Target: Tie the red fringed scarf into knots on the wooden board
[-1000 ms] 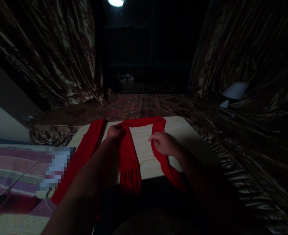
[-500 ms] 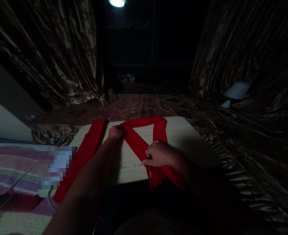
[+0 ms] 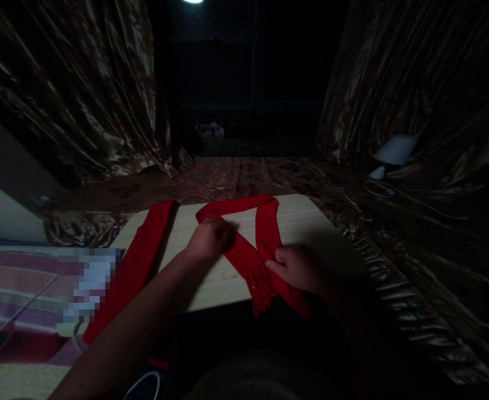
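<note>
Pressing scarf (image 3: 267, 228) with curled left hand (image 3: 208, 240) in head view; cannot tell whether pinching. Resting right hand (image 3: 299, 268) on scarf, fingers loosely spread, just beside fringe (image 3: 261, 291). Lying looped on table (image 3: 311, 222), strands crossed near front edge, fringe hanging over it, other end trailing off left side.

No readable text, label, brand or number anywhere.

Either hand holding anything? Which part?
Both on the red scarf: left hand on its diagonal strip near the fold, right hand beside the fringed end. Gripped or pressed: cannot tell.
</note>
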The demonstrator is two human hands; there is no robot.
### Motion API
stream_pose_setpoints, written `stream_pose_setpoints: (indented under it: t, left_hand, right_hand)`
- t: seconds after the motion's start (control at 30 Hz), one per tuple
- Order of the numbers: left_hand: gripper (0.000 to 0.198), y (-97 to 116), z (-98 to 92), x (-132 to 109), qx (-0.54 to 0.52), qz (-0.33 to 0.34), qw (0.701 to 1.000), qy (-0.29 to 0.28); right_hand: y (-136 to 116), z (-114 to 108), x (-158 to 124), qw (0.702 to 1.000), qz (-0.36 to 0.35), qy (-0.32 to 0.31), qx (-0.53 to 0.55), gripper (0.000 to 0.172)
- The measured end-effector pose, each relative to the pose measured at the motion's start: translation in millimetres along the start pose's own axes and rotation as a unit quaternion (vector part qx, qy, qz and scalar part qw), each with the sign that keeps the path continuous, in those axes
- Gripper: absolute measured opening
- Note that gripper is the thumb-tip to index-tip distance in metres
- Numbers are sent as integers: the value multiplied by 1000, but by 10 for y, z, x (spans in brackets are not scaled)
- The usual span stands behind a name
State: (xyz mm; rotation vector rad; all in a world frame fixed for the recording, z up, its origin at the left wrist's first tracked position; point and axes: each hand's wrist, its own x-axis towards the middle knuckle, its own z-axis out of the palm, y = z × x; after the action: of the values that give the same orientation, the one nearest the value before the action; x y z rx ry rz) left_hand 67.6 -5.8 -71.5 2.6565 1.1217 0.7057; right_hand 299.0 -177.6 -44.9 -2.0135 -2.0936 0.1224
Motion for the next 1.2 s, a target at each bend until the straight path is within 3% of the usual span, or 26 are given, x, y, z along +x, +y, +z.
stream_pose_setpoints:
  t: [0.1, 0.17, 0.33, 0.47, 0.6, 0.7, 0.8, 0.9, 0.97, 1.07, 1.2]
  left_hand:
    - [21, 275, 41, -224, -88, 119, 986, -80]
    - [32, 403, 55, -342, -95, 162, 975, -122]
    - [66, 584, 42, -467, 18, 177, 966, -187]
    - [62, 645, 82, -466, 75, 163, 966, -188]
    - [36, 701, 184, -454, 110, 125, 974, -154]
    - [30, 732, 259, -442, 109, 89, 982, -129]
    - [28, 687, 312, -404, 43, -12, 995, -85]
    - [22, 562, 342, -318, -116, -147, 982, 17]
    - [20, 469, 343, -234, -236, -204, 945, 96]
    - [22, 371, 301, -75, -338, -230, 898, 165]
    - [24, 357, 184, 176, -379, -214, 883, 177]
  right_hand:
    - [26, -20, -209, 996, 18, -86, -10, 40]
    - [1, 27, -318, 994, 25, -104, -14, 38]
    - [-13, 289, -384, 999, 48, -7, -21, 10]
    - [131, 470, -270, 983, 81, 53, 157, 2]
    - [311, 628, -128, 904, 114, 64, 407, 14]
    - [387, 707, -46, 854, 169, 117, 479, 27]
    - [380, 692, 9, 826, 179, 149, 512, 50]
    - [289, 613, 37, 829, 134, 120, 530, 67]
    - [191, 566, 53, 846, 90, 98, 516, 60]
    - [6, 551, 114, 881, 52, 79, 464, 40]
    - [-288, 605, 294, 892, 53, 78, 442, 36]
